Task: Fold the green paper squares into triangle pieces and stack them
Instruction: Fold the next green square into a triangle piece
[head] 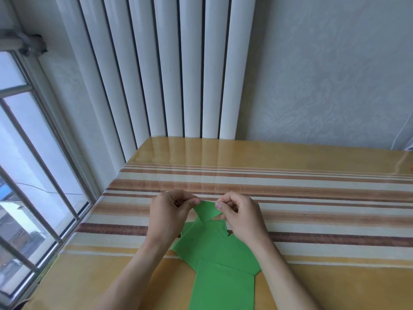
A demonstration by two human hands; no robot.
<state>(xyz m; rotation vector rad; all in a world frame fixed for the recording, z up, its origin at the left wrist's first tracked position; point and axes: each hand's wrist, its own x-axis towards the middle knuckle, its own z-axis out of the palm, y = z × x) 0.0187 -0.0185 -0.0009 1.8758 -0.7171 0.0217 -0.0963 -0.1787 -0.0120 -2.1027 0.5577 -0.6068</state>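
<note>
A small green paper piece (206, 210), folded to a point at its lower end, hangs just above the table between my two hands. My left hand (168, 212) pinches its upper left corner with thumb and fingers. My right hand (241, 214) pinches its upper right corner. Beneath them several green paper squares (214, 245) lie overlapped flat on the table, reaching toward me. A larger green sheet (223, 287) lies nearest, running off the bottom edge.
The striped, glossy table (312, 198) stretches to the right and away. A white ribbed radiator (174, 74) stands behind its far edge. A window with bars (33, 175) runs along the table's left side.
</note>
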